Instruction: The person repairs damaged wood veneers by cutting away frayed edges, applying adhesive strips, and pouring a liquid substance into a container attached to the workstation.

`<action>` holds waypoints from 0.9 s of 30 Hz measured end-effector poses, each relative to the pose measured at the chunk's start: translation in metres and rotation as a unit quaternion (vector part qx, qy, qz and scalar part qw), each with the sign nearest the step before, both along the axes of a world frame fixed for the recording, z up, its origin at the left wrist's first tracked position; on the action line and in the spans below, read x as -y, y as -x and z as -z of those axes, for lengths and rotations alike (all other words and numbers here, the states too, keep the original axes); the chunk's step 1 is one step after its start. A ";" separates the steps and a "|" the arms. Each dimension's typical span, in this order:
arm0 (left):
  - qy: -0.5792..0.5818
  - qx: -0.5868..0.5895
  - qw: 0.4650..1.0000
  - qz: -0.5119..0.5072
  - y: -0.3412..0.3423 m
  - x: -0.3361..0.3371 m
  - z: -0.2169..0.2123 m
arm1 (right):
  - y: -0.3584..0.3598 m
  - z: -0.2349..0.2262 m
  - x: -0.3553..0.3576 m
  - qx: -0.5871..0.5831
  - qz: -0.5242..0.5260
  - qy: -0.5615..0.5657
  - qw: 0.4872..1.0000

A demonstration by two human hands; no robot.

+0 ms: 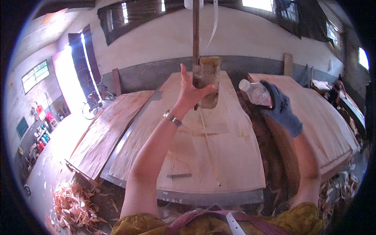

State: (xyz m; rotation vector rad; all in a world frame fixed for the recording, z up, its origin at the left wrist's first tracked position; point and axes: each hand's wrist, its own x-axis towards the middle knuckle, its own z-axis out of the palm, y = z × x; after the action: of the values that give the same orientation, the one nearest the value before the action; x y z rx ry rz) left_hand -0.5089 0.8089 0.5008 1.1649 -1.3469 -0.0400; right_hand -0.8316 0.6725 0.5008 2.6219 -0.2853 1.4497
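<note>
My bare left hand [190, 93], with a metal watch on the wrist, is raised and grips a grimy, clear brownish container [208, 80] that hangs on a dark vertical pole [196, 31]. My right hand [282, 111], in a dark blue glove, holds a clear plastic bottle [255, 92] with a white cap, tilted toward the container but a little apart from it. Below both hands lies a stack of pale wood veneer sheets [219, 156] with thin strips across it.
More veneer stacks lie at the left [105, 133] and right [317, 113]. A small dark tool [179, 176] rests on the middle sheet. Veneer scraps [72, 201] pile on the floor at lower left and right. A bicycle [94, 103] stands by the bright doorway.
</note>
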 end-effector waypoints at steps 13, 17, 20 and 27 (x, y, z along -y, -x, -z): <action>0.011 -0.082 0.996 0.037 0.027 0.036 0.007 | -0.069 -0.225 0.062 -0.184 0.077 0.410 0.890; 0.021 -0.085 0.996 0.035 0.042 0.033 0.001 | -0.080 -0.226 0.050 -0.183 0.037 0.518 0.835; 0.016 -0.083 0.996 0.029 0.042 0.035 0.000 | -0.082 -0.227 0.041 -0.200 0.091 0.516 0.828; 0.005 -0.070 0.997 0.008 0.035 0.037 0.004 | -0.092 -0.231 0.062 -0.233 0.058 0.470 0.849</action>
State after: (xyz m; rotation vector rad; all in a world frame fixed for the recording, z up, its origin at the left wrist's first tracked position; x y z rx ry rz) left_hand -0.5435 0.7718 0.4964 1.1222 -1.2309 -0.1247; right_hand -0.7401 0.6103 0.7314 1.9552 0.2656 0.5921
